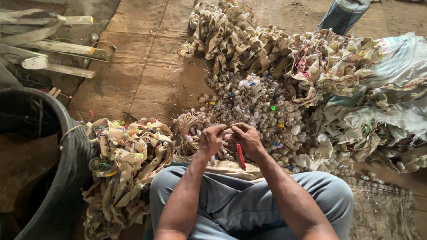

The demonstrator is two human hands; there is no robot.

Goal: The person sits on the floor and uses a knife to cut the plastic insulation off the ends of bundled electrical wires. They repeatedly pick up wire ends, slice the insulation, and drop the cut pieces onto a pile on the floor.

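On the floor [147, 66], between the knees, the left hand [211, 138] and right hand [247, 138] are pinching together around one small piece, too tiny to identify, just above the heap of small plastic caps [267, 111]. The right hand is also gripping a red-handled tool [240, 156], pointing down. A slip of that tool could, I'd judge, nick a finger or the trousers beneath. Counted: two hands, one tool, one black tub [49, 146], three piles of beige strips, caps beyond counting.
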